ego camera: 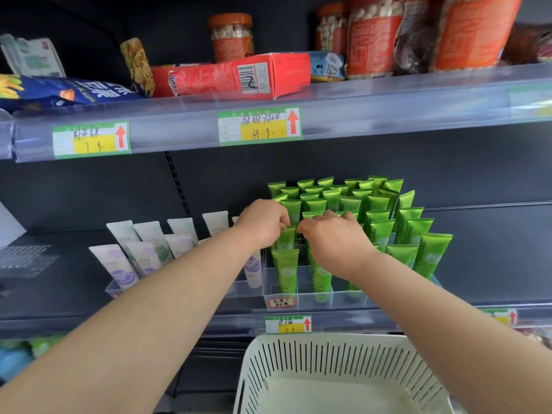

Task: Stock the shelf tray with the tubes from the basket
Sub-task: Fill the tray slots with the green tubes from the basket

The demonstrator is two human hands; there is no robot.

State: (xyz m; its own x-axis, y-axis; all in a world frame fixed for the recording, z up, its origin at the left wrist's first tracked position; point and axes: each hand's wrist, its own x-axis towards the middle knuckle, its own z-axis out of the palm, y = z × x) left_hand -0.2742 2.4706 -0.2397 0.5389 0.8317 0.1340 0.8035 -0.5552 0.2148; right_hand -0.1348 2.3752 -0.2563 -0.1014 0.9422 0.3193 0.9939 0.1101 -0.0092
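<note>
**Both hands busy at the front-left of the green-tube tray**

A dark shelving unit [89,189] fills the wall. Its upper shelf [388,103] is crowded with a red carton [227,76] lying flat, orange-lidded jars [231,37] and a blue snack bag [74,91].

Down in front, below the shelf lip, sits a white slatted basket [328,360].

On the middle shelf stands the clear divided tray [343,297], packed row on row with upright green tubes [412,231], caps down. Just to its left, white tubes [146,237] lean in a second clear tray.

Both forearms reach across the shelf edge and cover part of the front rows. The left hand [263,224] has its fingers curled, pinching the top of one green tube [286,239] that stands one row behind the tray's front-left corner. The right hand [334,237] is curled right beside that tube. Its fingertips are buried among the tubes, so I can't tell what it grips.

A small price label [288,324] sits on the shelf rail beneath.
</note>
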